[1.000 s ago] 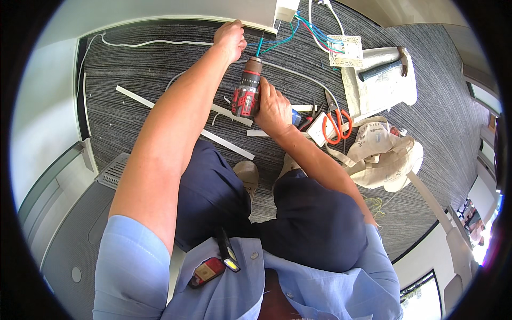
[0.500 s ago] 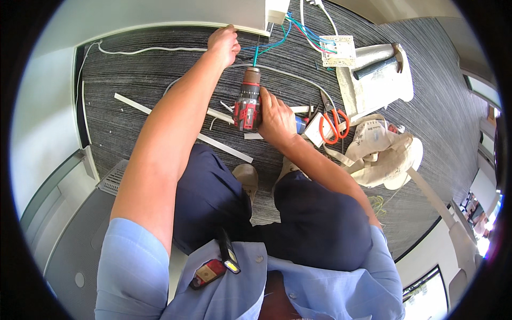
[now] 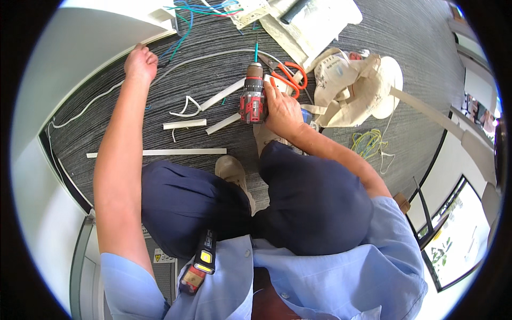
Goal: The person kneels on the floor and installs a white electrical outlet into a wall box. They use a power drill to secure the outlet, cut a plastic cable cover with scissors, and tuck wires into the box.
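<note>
My right hand (image 3: 284, 112) is wrapped round the grip of a red and black cordless drill (image 3: 253, 98). A long thin bit with a teal sleeve (image 3: 256, 52) points away from me. Farther left, my left hand (image 3: 141, 65) has its fingers curled against a white strip (image 3: 109, 69) along the foot of the wall; whatever they pinch is hidden. Blue and green wires (image 3: 184, 37) hang from a white box at the strip's right end. Orange-handled scissors (image 3: 296, 80) lie just beyond the drill, partly over a white piece.
White trunking pieces (image 3: 184, 152) are scattered on the dark carpet before my knees. A white plate with wires (image 3: 248, 13), a pale sheet (image 3: 314, 26) bearing a dark-handled tool, a beige cloth bag (image 3: 346, 88) and coiled yellow-green wire (image 3: 368, 143) lie to the right.
The view has turned, shifting the floor items leftward and up. The drill has moved right, away from the strip's end toward the scissors. My left hand stays at the strip.
</note>
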Demonstrator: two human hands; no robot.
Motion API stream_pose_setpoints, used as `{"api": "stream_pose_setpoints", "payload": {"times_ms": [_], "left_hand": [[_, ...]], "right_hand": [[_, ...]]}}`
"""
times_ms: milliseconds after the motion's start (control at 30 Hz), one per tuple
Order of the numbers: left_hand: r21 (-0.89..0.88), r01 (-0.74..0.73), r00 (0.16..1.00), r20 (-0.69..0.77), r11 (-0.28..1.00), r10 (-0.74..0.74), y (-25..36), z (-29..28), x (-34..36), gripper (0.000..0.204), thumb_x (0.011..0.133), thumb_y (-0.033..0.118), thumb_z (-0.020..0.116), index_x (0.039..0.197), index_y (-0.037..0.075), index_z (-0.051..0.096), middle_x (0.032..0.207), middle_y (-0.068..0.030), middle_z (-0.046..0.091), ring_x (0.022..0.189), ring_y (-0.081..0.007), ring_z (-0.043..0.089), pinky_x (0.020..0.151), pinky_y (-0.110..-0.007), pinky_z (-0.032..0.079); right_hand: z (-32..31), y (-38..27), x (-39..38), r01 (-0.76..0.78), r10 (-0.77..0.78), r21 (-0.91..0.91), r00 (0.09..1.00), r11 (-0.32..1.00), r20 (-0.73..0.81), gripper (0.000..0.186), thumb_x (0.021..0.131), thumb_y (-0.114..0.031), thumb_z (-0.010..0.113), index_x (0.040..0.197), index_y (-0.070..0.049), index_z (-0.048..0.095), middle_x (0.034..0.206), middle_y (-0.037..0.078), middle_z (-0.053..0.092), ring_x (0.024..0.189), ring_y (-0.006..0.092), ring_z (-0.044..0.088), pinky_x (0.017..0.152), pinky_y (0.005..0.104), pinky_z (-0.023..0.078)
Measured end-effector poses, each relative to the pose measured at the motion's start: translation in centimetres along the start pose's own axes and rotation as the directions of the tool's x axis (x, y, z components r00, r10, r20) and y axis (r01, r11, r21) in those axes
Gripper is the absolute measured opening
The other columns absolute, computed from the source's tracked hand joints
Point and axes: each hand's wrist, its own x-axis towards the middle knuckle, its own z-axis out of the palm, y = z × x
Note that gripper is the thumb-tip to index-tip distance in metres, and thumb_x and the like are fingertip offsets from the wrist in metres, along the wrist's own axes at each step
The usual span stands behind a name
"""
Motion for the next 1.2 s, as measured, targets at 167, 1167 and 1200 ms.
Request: {"api": "stream_pose_setpoints", "payload": {"times_ms": [167, 1167, 1200], "left_hand": [[0.067, -0.019, 1.000, -0.005, 0.998, 0.019, 0.0, 0.2, 0.0, 0.026, 0.109, 0.016, 0.051, 0.084, 0.012, 0.047, 0.067, 0.0032, 0.031, 0.049, -0.0088, 0.024, 0.045, -0.026, 0.021], [-0.035, 0.337, 0.922, 0.216, 0.941, -0.322, -1.1, 8.3, -21.2, 0.027, 0.094, 0.018, 0.053, 0.069, 0.012, 0.044, 0.061, 0.0004, 0.040, 0.048, -0.0117, 0.035, 0.045, -0.028, 0.031], [-0.044, 0.347, 0.912, 0.251, 0.937, -0.326, -1.7, 8.7, -21.8, 0.026, 0.095, 0.018, 0.052, 0.071, 0.012, 0.044, 0.062, 0.0002, 0.040, 0.050, -0.0111, 0.036, 0.045, -0.027, 0.030]], "right_hand": [[0.3, 1.3, 0.1, -0.021, 0.027, -0.061, 0.996, 0.998, 0.087, 0.069, 0.078, -0.007, 0.073, 0.137, 0.001, 0.040, 0.116, 0.021, 0.065, 0.103, 0.0375, 0.069, 0.086, 0.0471, 0.056], [-1.2, 3.0, 2.8, -0.071, 0.099, 0.169, 0.982, 0.983, -0.159, 0.033, 0.087, -0.008, 0.066, 0.118, 0.002, 0.061, 0.103, 0.026, 0.067, 0.104, 0.0425, 0.066, 0.090, 0.0496, 0.054], [-1.1, 4.2, 3.1, -0.157, 0.171, 0.097, 0.971, 0.983, -0.164, 0.038, 0.086, -0.006, 0.065, 0.122, 0.003, 0.059, 0.111, 0.028, 0.067, 0.110, 0.0439, 0.064, 0.095, 0.0501, 0.052]]}}
